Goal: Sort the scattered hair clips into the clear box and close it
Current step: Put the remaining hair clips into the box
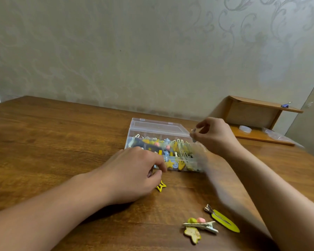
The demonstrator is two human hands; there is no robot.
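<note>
Left hand (pixel 134 171): fingertips pinched at the front edge of the clear box (pixel 161 147), what is held hidden, just above a flat yellow star clip (pixel 161 186) on the wood-grain surface (pixel 53 142). Box: rigid transparent plastic, lid open, compartments crowded with small glossy clips. Right hand (pixel 212 136): pinching a small blurred clip (pixel 193 135) over the right end, best lowered into a matching compartment before release; nearer, a decorated clip (pixel 199 225) and a green metal-spring clip (pixel 223 220) loose.
</note>
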